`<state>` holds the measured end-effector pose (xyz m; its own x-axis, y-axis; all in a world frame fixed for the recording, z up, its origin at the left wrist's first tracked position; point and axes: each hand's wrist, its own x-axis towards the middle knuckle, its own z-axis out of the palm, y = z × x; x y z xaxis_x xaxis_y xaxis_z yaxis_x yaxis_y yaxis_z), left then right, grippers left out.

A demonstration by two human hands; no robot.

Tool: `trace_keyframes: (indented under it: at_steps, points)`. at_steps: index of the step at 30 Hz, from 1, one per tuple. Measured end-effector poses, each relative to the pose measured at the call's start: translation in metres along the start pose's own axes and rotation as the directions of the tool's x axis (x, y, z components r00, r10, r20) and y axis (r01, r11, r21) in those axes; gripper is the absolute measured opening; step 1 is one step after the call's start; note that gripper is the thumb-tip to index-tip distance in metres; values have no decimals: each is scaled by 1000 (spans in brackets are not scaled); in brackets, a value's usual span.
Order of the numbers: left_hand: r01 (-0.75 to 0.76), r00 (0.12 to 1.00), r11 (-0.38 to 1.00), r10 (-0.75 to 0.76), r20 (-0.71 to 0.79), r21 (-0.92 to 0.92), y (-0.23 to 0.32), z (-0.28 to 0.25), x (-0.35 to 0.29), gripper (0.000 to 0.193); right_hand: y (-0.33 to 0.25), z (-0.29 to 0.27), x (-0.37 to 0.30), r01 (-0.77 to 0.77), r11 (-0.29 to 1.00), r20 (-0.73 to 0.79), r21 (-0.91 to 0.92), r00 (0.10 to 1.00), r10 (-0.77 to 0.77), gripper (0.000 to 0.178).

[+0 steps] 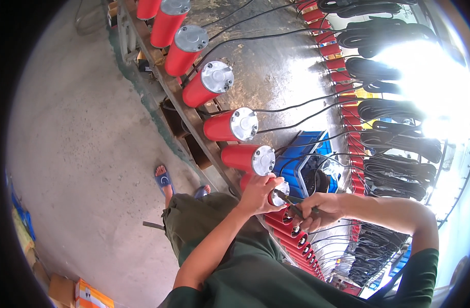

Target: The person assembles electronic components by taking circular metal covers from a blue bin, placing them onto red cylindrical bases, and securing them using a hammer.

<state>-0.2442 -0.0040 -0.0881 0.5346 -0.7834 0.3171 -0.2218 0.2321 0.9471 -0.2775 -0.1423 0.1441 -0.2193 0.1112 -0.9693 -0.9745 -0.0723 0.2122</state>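
My left hand (257,196) is closed round the top of a red cylinder (244,180), its thumb and fingers at the rim of the silver end cap (282,189). In my right hand (319,209) is a pair of pliers (295,207), its jaws against or just over that cap; the exact contact is too small to make out. Beside it stands another red cylinder (239,156) with a silver cap (263,159) fitted. On the other side, a row of red cylinders (281,216) shows open, dark ends.
A blue crate (291,172) with dark parts and clear plastic stands behind the cylinders. Black cables (296,105) cross the metal bench (245,51) to coiled black cable bundles (394,138) along the far side. Boxes sit under the bench edge (181,105). An orange-and-white box (91,295) lies on the floor.
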Motion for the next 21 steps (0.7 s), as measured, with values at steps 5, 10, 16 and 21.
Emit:
trace_keyframes:
  at_steps: [5,10,16,21]
  points:
    - [-11,1000,1000,11,-12,-5,-1,-1,0,80,4,26,-13,-478,-52,-277,-877,590,-759,27]
    - [4,1000,1000,-4,-24,8,-3,0,0,79,-10,3,-9,-133,525,-268,-841,945,-189,20]
    - [33,999,999,-33,27,5,0,-1,-1,78,5,17,-6,-333,259,-417,-907,793,-444,24]
    - [9,1000,1000,-9,18,-5,-1,1,0,81,2,-4,3,-146,795,320,588,946,-62,8]
